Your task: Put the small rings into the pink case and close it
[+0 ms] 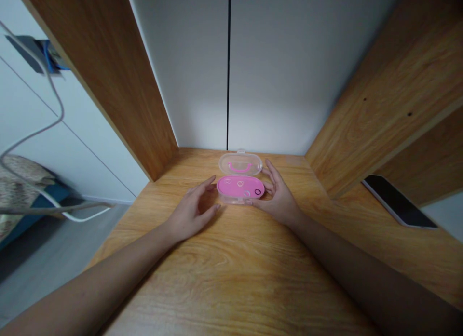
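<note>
A clear plastic oval case (237,200) sits on the wooden desk with its lid (240,157) swung back toward the wall. A pink handle (240,169) shows through the lid. Inside the case is a pink tray (235,186) carrying several small rings or loops, one of them a dark ring (257,192). At the case's left end, my left hand (190,210) is open, thumb and fingers apart. My right hand (280,196) is at the right end, its fingers spread; the thumb lies by the front corner and the index finger points up beside the lid.
A dark-screened phone (398,201) lies on the desk at the right. White panels (271,75) rise behind the case, between wooden side boards (97,61). A white cable (60,114) hangs at the left, above patterned fabric (21,181) and a grey floor (61,249).
</note>
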The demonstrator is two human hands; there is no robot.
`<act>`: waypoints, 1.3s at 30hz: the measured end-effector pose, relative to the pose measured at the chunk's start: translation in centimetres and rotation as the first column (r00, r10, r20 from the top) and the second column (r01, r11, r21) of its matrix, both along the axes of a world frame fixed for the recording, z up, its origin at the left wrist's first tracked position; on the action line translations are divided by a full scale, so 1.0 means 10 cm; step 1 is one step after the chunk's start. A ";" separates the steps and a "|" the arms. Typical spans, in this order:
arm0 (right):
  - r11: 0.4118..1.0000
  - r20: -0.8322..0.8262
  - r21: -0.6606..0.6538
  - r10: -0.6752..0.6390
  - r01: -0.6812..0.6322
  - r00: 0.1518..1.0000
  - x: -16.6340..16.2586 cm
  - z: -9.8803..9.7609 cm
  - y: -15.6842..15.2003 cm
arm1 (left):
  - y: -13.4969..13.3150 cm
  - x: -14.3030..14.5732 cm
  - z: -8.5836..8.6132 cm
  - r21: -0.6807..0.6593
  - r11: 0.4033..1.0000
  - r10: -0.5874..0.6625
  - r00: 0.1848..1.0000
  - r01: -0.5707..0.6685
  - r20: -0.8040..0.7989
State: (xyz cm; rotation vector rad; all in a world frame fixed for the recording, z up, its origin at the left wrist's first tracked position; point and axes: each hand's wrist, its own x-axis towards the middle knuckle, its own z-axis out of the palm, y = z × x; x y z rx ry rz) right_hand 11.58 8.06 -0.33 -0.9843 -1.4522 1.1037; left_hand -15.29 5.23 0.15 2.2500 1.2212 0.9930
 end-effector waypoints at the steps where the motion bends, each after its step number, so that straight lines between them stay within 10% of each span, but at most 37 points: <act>1: 1.000 -0.001 0.001 0.001 -0.001 1.000 0.00 0.00 0.00 | 0.00 0.00 0.00 -0.001 1.000 0.001 1.000 -0.001 -0.001; 39: 0.995 0.039 0.094 0.024 -0.028 0.999 -0.01 0.03 -0.02 | 0.01 0.00 0.01 -0.005 1.000 -0.007 1.000 0.007 0.004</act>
